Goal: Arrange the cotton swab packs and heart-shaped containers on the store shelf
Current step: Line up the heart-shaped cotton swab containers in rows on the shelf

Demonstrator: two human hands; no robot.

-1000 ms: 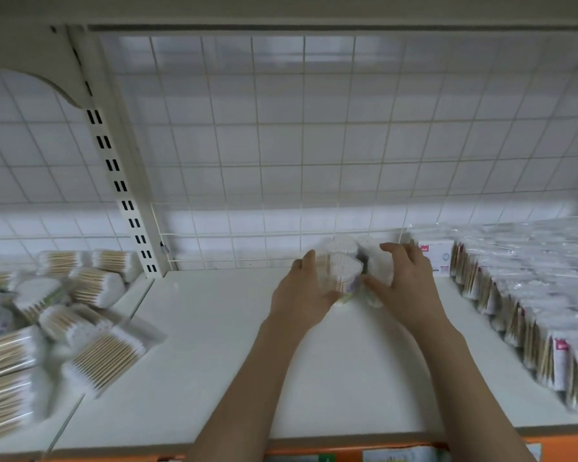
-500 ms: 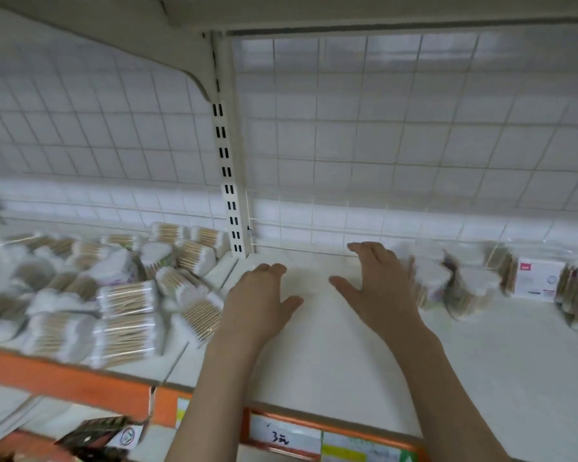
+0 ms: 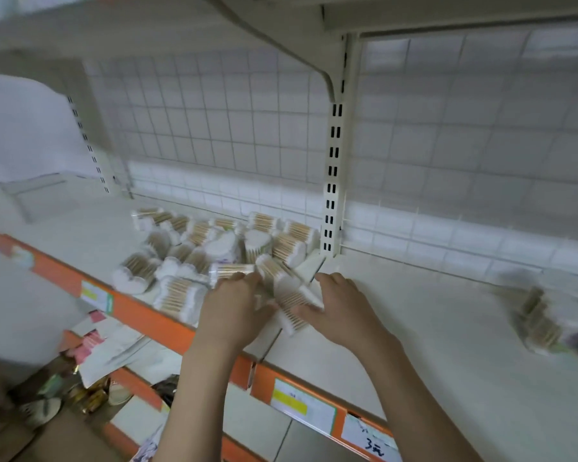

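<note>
A heap of cotton swab packs (image 3: 214,248) lies on the left shelf board (image 3: 80,228), with a few white heart-shaped containers (image 3: 226,246) mixed in. One swab pack (image 3: 289,303) lies at the seam between the two boards. My left hand (image 3: 234,311) reaches it from the left, fingertips on the packs beside it. From the right, my right hand (image 3: 342,310) touches its lower end with spread fingers. Neither hand clearly grips it. A blurred cluster of heart-shaped containers (image 3: 548,323) stands on the right shelf board (image 3: 431,328).
A slotted upright post (image 3: 332,181) divides the two bays in front of a wire grid back. Orange price rails (image 3: 141,315) with labels run along the front edges. A lower shelf at the bottom left holds assorted goods (image 3: 90,358).
My view has swung left. Both hands left the heart-shaped containers on the right board and moved left to the swab heap, where they now touch one pack.
</note>
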